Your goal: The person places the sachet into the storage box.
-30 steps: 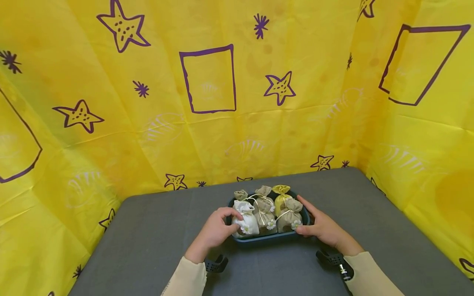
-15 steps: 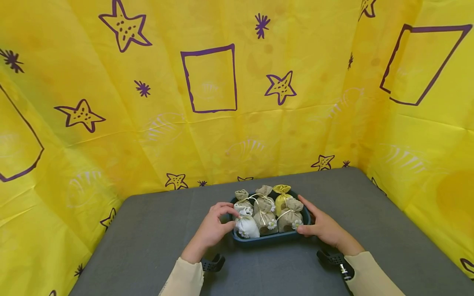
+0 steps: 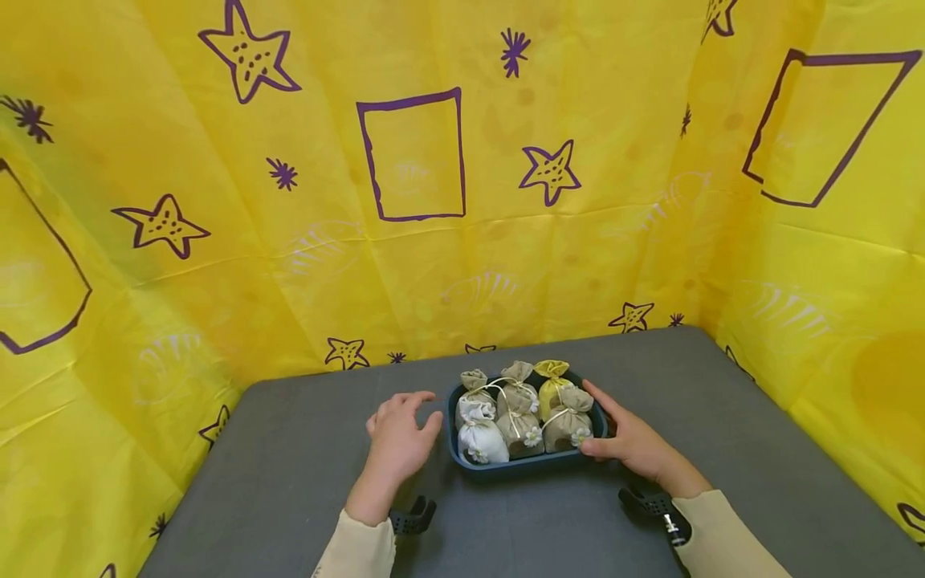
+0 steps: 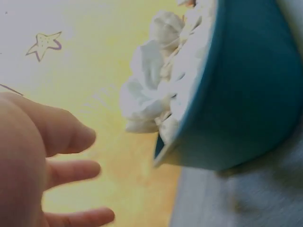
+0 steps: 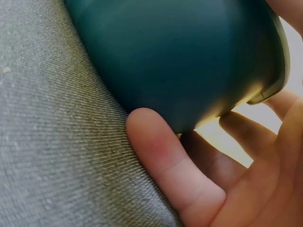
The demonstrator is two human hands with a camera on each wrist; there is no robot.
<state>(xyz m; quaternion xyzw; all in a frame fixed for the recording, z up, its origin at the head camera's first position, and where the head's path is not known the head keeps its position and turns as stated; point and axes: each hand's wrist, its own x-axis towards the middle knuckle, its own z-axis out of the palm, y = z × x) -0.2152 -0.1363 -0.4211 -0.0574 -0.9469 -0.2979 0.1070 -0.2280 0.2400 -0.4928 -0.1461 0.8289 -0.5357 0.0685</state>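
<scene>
A dark teal plastic bin (image 3: 527, 466) stands on the grey table and holds several small drawstring pouches. A white pouch (image 3: 482, 443) sits at its front left corner, beige pouches (image 3: 522, 435) fill the middle and front right, and a yellow pouch (image 3: 552, 391) is at the back right. My right hand (image 3: 636, 445) holds the bin's right end, thumb at the front and fingers reaching behind; the right wrist view shows fingers against its outer wall. My left hand (image 3: 399, 433) hovers left of the bin, apart from it, fingers spread and holding nothing.
The grey cloth-covered table (image 3: 303, 482) reaches out on both sides of the bin. Yellow curtains (image 3: 433, 281) printed with purple starfish enclose the back and sides. White flowers decorate some pouches. Each wrist wears a black strap (image 3: 413, 516).
My left hand has let go of the white pouch and drawn away to the left. That pouch now sits lower in the bin's front left corner. My right hand stays at the right end.
</scene>
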